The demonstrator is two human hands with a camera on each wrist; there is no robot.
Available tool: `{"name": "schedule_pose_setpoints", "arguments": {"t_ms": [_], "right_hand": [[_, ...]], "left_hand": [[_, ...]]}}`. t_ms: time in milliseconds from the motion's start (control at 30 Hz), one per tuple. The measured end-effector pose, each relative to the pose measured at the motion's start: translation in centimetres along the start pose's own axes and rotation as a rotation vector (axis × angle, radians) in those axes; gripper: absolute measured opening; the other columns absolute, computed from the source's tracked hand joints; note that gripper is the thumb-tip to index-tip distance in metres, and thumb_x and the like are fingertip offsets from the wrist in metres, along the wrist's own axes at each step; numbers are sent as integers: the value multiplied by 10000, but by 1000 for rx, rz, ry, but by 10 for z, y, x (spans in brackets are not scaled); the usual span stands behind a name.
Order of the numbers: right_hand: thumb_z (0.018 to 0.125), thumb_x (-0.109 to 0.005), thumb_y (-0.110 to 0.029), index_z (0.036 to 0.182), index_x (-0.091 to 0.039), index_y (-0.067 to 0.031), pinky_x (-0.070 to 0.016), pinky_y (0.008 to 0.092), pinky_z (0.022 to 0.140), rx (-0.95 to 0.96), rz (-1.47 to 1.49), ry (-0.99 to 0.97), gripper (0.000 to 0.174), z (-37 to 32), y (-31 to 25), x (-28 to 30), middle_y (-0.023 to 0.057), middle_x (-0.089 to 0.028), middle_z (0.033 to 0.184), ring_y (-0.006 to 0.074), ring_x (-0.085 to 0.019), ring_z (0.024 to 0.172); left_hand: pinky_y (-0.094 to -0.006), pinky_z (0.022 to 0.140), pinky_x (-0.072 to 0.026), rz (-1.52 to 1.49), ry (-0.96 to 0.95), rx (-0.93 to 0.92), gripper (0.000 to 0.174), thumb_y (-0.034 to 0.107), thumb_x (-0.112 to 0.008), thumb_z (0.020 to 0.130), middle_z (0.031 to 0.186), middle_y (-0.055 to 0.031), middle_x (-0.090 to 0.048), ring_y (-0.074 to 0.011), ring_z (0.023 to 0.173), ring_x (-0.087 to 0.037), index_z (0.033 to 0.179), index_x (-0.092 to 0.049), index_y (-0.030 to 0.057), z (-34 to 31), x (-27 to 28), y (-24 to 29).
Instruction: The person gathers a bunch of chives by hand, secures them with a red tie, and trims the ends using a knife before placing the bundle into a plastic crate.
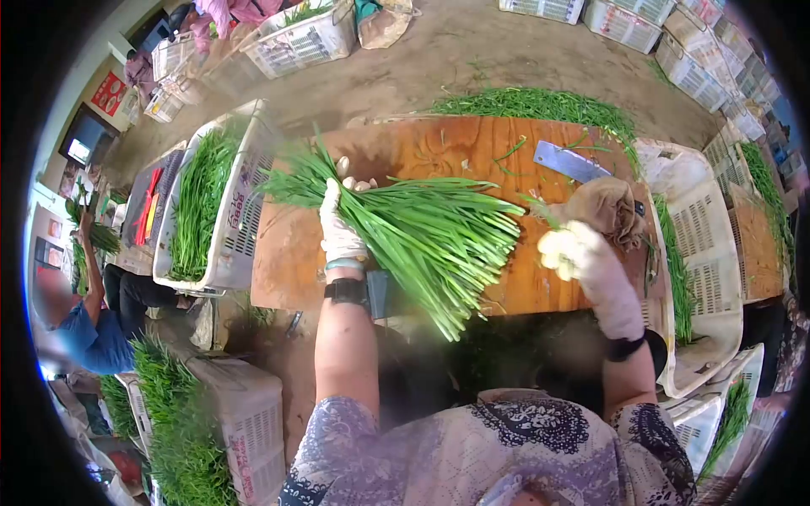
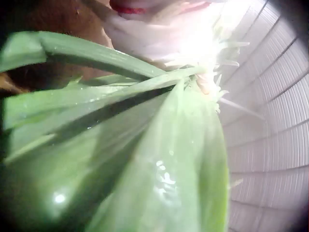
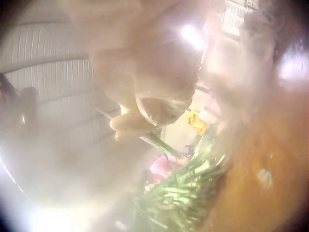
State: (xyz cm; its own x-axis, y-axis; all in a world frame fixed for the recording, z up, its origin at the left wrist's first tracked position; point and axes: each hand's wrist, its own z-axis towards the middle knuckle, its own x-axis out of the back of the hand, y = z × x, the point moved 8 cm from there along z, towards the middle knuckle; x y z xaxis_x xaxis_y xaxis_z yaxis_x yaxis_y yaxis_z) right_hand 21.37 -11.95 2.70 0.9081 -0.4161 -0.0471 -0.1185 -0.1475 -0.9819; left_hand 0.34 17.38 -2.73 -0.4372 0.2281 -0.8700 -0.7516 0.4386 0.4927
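My left hand (image 1: pixel 342 228), in a white glove, grips a large bunch of garlic chives (image 1: pixel 439 236) near its leafy end. The pale cut ends fan out to the right and toward me, over the near edge of the wooden table (image 1: pixel 380 152). Wide green leaves (image 2: pixel 164 169) fill much of the left wrist view. My gloved right hand (image 1: pixel 582 257) is raised to the right of the bunch, apart from it. Its fingers are curled, pinching a thin chive stalk (image 3: pixel 157 142) in the hazy right wrist view.
A cleaver (image 1: pixel 569 162) lies at the table's far right, near a crumpled brown cloth (image 1: pixel 607 211). White plastic crates (image 1: pixel 245 194) of greens stand on both sides. Loose greens (image 1: pixel 540 105) heap behind the table. At left, a person in blue (image 1: pixel 93 325) holds greens.
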Motion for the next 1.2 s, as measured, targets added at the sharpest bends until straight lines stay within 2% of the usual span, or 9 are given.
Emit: {"name": "schedule_pose_setpoints", "arguments": {"t_ms": [267, 333, 533, 667, 800, 900, 1000, 1100, 1200], "right_hand": [[842, -665, -244, 1120, -607, 13, -510, 290, 659, 158, -81, -12, 383, 12, -84, 64, 121, -689, 960, 181, -661, 784], [809, -712, -266, 1309, -488, -25, -515, 376, 804, -79, -1221, 609, 599, 107, -71, 137, 170, -636, 1149, 264, -642, 982], [638, -867, -354, 1527, -104, -180, -228, 453, 1155, 304, -769, -353, 1184, 85, -21, -24, 206, -167, 1558, 369, -152, 1444], [759, -767, -165, 1475, -285, -47, -338, 353, 1080, -24, -329, -512, 872, 114, 66, -10, 137, -487, 1386, 213, -440, 1277], [873, -664, -165, 1279, -545, -6, -425, 292, 935, -3, -309, 17, 452, 83, 65, 11, 70, -643, 1134, 138, -551, 1059], [859, -704, -281, 1318, -444, 91, -393, 340, 1010, -10, -243, 57, 645, 84, 88, 25, 218, -565, 1275, 237, -530, 1181], [851, -704, -314, 1326, -444, 71, -408, 351, 996, 41, -415, 75, 665, 81, 84, 19, 243, -561, 1267, 287, -538, 1181], [846, -690, -365, 1329, -469, 17, -428, 399, 974, 28, -910, 153, 654, 80, 58, 29, 238, -570, 1237, 352, -540, 1154], [860, -663, -336, 1298, -520, -32, -452, 444, 919, 198, -1268, 321, 551, 50, 8, 8, 197, -598, 1173, 350, -566, 1072]], "left_hand": [[-400, 1030, -362, -31, -197, 21, 430, 383, -498, 978, 754, 43, -437, -117, 740, -471, 1298, -519, 97, 13, 0, -3], [-394, 1036, -357, -35, -169, 53, 437, 392, -500, 974, 750, 39, -433, -122, 737, -470, 1287, -523, 88, 14, -10, -9], [-367, 972, -400, -66, -288, 244, 529, 448, -548, 930, 730, 64, -421, -115, 724, -465, 1333, -491, 110, 31, -58, -46], [-405, 985, -421, -36, -466, 384, 622, 410, -521, 938, 833, 1, -538, -188, 805, -528, 1448, -377, 83, 44, -71, -67], [-365, 1022, -420, 380, -283, 466, 566, 376, -521, 955, 1364, -128, -529, -238, 1161, -547, 1393, -441, 27, 56, -31, -72], [-324, 967, -412, 1798, -147, -11, 487, 396, -560, 922, 1194, -147, -635, -229, 1081, -594, 1201, -607, 0, 53, -33, 5], [-365, 851, -483, 2777, -94, 201, 406, 365, -585, 880, 1040, -172, -683, -273, 950, -655, 1133, -647, 54, 61, -20, 62], [-381, 814, -513, 2171, -192, -350, 401, 299, -648, 808, 977, -165, -699, -308, 887, -671, 1148, -638, 87, 30, -139, 57], [-405, 1046, -382, 2032, -1117, -844, 510, 299, -630, 831, 1301, -137, -573, -336, 1221, -514, 1320, -550, 176, -20, -185, -66]]}}
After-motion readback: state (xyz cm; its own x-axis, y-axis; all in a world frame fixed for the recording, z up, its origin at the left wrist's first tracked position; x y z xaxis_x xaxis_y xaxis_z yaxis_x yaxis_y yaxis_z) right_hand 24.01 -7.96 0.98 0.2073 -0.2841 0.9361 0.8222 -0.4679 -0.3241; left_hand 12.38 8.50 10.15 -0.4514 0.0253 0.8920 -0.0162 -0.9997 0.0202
